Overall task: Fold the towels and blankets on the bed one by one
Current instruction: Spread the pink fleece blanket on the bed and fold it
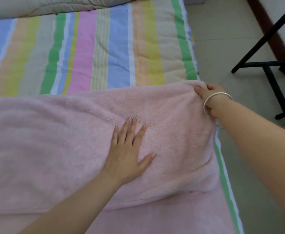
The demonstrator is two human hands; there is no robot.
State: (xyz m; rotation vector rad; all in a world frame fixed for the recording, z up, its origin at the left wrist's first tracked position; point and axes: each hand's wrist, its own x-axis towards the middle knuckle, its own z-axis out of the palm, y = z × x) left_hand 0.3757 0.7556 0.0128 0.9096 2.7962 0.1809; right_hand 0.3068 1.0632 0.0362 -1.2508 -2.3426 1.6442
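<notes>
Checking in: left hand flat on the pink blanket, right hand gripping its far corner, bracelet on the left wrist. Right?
Not quite. The bracelet is on the right wrist, as the head view shows. The rest holds: the left hand lies flat on the pink blanket and the right hand grips its far corner.

Soft, even daylight, faint shadows; slight overall blur, wide-angle bending toward the edges.
</notes>
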